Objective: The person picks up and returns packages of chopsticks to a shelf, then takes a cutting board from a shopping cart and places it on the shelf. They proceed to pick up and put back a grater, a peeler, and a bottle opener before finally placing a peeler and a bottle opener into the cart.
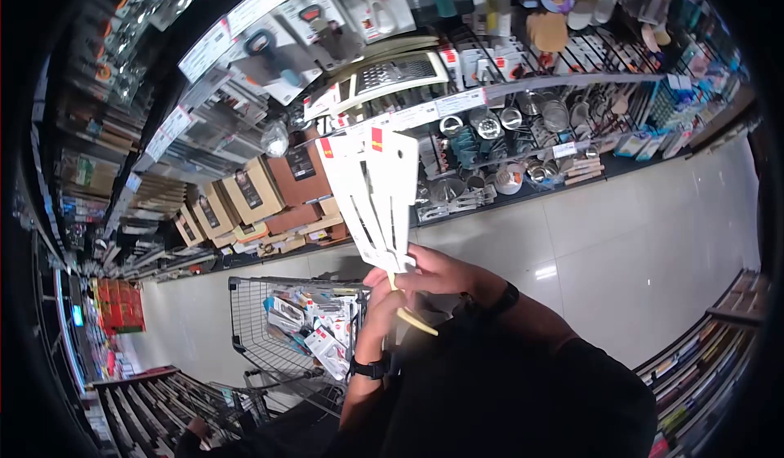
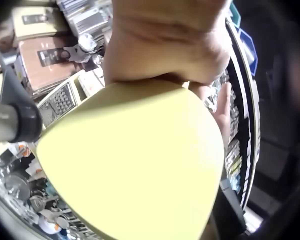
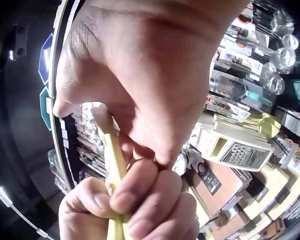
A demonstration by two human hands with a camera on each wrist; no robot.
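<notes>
My left hand (image 1: 380, 309) grips the pale yellow handle (image 3: 116, 165) of a spatula, its fingers curled round it in the right wrist view. The broad, rounded yellow spatula blade (image 2: 135, 160) fills much of the left wrist view; the head view shows it almost edge-on below the hands. Above it, my right hand (image 1: 441, 273) holds the upper handle where it meets the lower end of white packaging cards (image 1: 371, 201). These long cards have red labels and fan upward towards the shelves. My right fingertips are partly hidden behind the handle and palm.
A shopping cart (image 1: 253, 311) stands at left, with several packaged goods (image 1: 329, 348) inside. Ahead, shelves carry a box grater (image 1: 396, 76), brown boards (image 1: 298, 172) and metal utensils (image 1: 543, 111). Tiled floor (image 1: 604, 221) runs between the shelf rows. Another person's hand (image 1: 198, 427) is at lower left.
</notes>
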